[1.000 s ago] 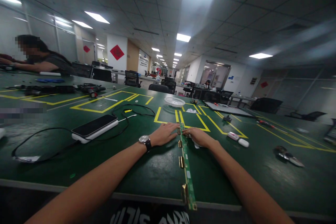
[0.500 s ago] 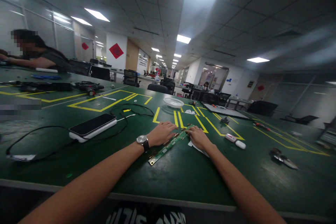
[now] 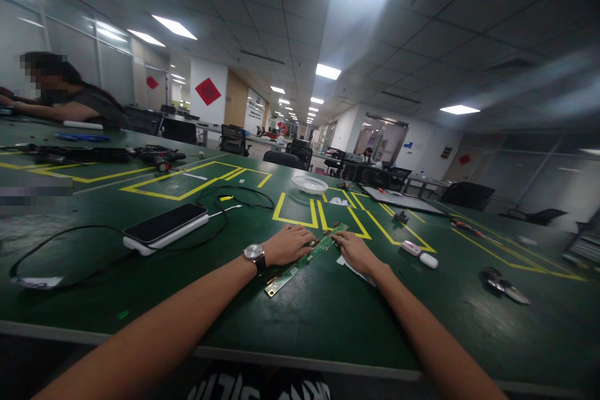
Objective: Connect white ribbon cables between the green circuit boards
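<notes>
A long, narrow green circuit board (image 3: 293, 270) lies slantwise on the green table, its near end pointing toward me. Palm down at its left edge is my left hand (image 3: 288, 244), wearing a watch on the wrist. Its fingers are extended and slightly bent, with the fingertips touching the board. Across from it, my right hand (image 3: 356, 250) has its fingers bent together on the right edge near the far end, gripping the board there. The fingertips of this hand are partly hidden. A piece of white paper (image 3: 344, 262) sticks out beneath my right hand and wrist.
Left of me, a phone on a white power bank (image 3: 166, 228) lies with black cables. Ahead stands a white basket (image 3: 309, 184). To the right are an earphone case (image 3: 419, 254), a metal tool (image 3: 504, 284) and a screwdriver (image 3: 473, 229). A person (image 3: 70, 97) sits far left.
My left hand has slid slightly toward me along the board. The right hand has shifted a little, showing more of the board's far end. The board itself stays nearly in place.
</notes>
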Motion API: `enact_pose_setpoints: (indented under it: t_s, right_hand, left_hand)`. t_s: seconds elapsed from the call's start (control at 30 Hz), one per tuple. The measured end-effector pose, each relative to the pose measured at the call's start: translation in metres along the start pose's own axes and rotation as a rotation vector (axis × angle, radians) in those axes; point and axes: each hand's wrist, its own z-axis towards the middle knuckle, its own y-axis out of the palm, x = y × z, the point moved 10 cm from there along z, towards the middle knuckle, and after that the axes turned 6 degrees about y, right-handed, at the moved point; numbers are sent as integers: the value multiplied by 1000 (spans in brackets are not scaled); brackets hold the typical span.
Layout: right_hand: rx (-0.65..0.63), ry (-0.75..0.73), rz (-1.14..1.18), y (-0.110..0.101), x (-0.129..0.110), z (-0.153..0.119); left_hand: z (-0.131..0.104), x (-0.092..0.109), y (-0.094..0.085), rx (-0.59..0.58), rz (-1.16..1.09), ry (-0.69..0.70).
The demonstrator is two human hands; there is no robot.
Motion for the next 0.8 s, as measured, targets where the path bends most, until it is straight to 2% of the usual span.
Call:
enact_pose_setpoints:
  t_s: [0.23,0.33,0.43,0.57,0.63,0.67,0.7,0.73,0.77,0.8]
  right_hand:
    - [-43,6,58,-4,1,-4]
    - [-22,16,118,-15,5,-5]
    - [157,79,84,-48,12,-6]
    - [571,238,-128,-116,8,-21]
    - [703,329,-172,-144,5,-32]
    - [694,378,-146,-152,7,-35]
    - [602,421,-77,-152,12,-34]
    - [438,440,31,-144,17,-31]
    - [198,428,173,-125,19,-29]
    - [-123,357,350,-96,12,-31]
  left_hand:
    - [-1,0,-2,-10,-6,-6]
    - [0,0,-4,2,-6,-9]
    - [1,0,-7,25,-2,-9]
    - [2,3,-10,36,8,-6]
    - [2,5,-12,35,20,-10]
    - [1,5,-13,36,29,-16]
    - [1,5,-14,38,39,-23]
    - [1,5,-14,42,50,-31]
    - [0,4,-15,46,61,-38]
    - [0,3,-16,51,70,-44]
